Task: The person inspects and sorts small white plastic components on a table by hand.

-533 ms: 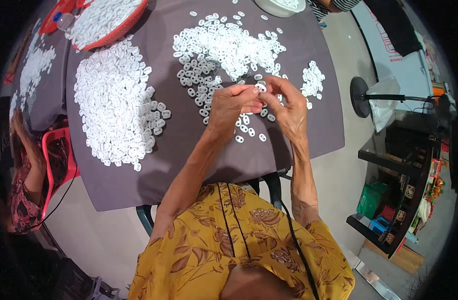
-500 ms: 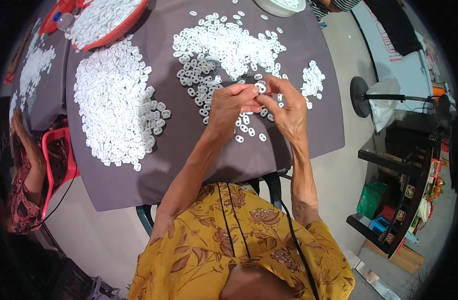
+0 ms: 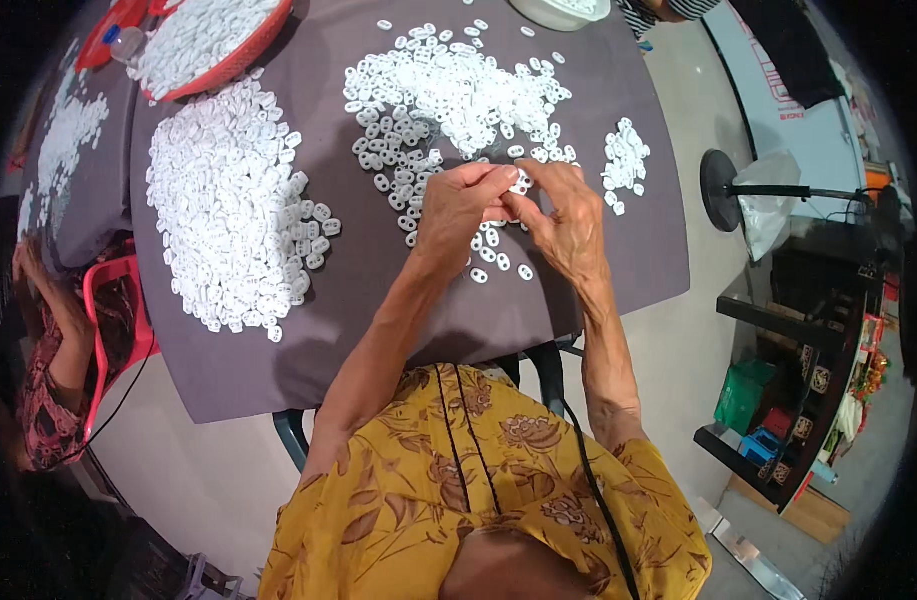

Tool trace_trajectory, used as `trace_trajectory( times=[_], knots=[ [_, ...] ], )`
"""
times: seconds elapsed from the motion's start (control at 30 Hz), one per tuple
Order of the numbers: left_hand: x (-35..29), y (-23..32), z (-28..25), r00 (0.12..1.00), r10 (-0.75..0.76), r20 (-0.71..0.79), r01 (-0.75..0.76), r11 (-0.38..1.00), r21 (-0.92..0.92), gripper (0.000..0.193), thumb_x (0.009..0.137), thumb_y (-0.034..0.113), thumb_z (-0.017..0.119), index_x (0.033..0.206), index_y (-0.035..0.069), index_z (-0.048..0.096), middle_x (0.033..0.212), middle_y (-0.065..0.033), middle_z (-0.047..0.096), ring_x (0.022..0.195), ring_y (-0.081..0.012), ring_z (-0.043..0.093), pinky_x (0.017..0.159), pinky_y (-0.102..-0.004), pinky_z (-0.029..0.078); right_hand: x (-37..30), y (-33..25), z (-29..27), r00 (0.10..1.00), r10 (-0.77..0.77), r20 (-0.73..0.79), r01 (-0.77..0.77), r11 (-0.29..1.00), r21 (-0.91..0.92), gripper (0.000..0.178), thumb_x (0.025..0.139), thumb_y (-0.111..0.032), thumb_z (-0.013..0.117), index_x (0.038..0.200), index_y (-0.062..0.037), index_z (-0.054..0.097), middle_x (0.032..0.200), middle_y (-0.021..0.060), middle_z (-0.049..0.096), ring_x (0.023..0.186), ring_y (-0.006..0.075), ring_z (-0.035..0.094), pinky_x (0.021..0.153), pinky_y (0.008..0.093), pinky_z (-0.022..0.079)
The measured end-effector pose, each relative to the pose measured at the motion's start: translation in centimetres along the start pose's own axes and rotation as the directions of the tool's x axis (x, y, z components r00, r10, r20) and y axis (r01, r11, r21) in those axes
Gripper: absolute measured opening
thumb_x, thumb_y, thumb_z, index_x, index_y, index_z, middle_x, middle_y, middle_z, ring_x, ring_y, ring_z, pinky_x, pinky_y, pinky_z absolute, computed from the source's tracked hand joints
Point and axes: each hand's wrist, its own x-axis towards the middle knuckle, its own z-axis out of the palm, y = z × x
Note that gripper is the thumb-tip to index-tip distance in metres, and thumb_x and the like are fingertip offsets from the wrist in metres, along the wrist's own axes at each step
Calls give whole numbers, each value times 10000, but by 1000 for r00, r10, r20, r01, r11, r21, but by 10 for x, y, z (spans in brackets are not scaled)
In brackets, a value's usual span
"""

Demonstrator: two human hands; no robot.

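Note:
A small white oval plastic piece with two dark holes (image 3: 520, 183) is held up between my hands over the table's middle. The fingertips of my left hand (image 3: 450, 212) pinch its left side. My right hand (image 3: 568, 218) closes on its right side with thumb and forefinger, partly covering it. Beyond my hands spreads a big heap of like white pieces (image 3: 458, 90), with several loose ones (image 3: 488, 255) lying just below my fingers. Whether a second part is joined to the held piece is hidden by the fingers.
To the left lies a larger heap of white pieces (image 3: 218, 210); a small pile (image 3: 625, 160) sits at the right. A red basket (image 3: 248, 62) and a white bowl (image 3: 563, 18), both filled, stand at the back. Another person's arm (image 3: 63, 310) shows at far left.
My right hand has moved slightly left and closed in on the piece, which now sits a little lower and more covered. My left hand stays nearly in place.

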Motion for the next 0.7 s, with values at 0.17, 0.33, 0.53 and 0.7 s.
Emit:
trace_trajectory(
  times=[0.17, 0.33, 0.53, 0.7],
  knots=[
    [3, -6, -2, 998, 34, -43, -34, 999, -2, 214, 828, 171, 580, 859, -40, 602, 717, -45, 596, 633, -89, 570, 606, -203, 483, 1, 1, 3, 1000, 14, 28, -13, 1000, -10, 264, 696, -95, 684, 937, -17, 609, 777, 111, 604, 689, 233, 561, 529, 309, 450],
    [1, -3, 1, 997, 45, -68, -45, 999, 2, 211, 819, 163, 574, 849, -43, 606, 684, -45, 593, 604, -84, 555, 581, -203, 467, 0, 4, 1, 999, -42, 30, 43, 998, -38, 283, 699, -119, 690, 942, -2, 607, 777, 122, 613, 694, 229, 569, 534, 313, 459],
    [2, -6, -3, 999, 27, -39, -24, 996, 81, 205, 834, 185, 568, 821, -17, 601, 713, -40, 595, 610, -83, 568, 592, -195, 480, 1, 5, 1, 995, -58, 76, 63, 995, -74, 300, 703, -146, 688, 941, 13, 600, 791, 136, 616, 715, 265, 577, 584, 335, 469],
    [3, -8, -4, 999, 7, -51, -2, 996, 85, 196, 825, 174, 576, 820, -20, 600, 700, -35, 591, 600, -79, 561, 572, -192, 473, 2, 3, 0, 991, -102, 89, 110, 990, -88, 290, 712, -155, 679, 925, 23, 594, 784, 153, 607, 726, 288, 585, 611, 349, 470]
  ],
)
